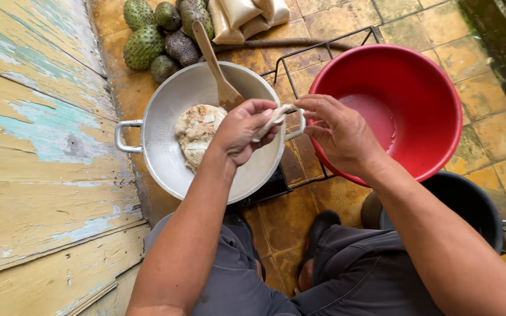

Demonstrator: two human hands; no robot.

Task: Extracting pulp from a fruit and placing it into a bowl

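grey trousers point(235, 275) and bent knees lowest in view, forearms reaching forward over tiled floor point(300, 216). left hand point(242, 131) curled closed around pale strip of fruit pulp point(272, 119), held above right rim of metal wok point(165, 158). right hand point(338, 131) pinching far end of same strip with thumb and fingertips, just at near-left rim of red basin point(434, 88). inside wok, heap of white pulp point(196, 131) and wooden spoon point(215, 67) leaning on far rim. green spiky fruits point(144, 44) beyond wok, near far edge of floor beside peeling wooden wall point(36, 134). black bucket point(469, 205) near right knee. probably best to keep strip over wok while pulling, so falling pieces land inside; small gentle pinches, left grip steady, not squeezing too hard.
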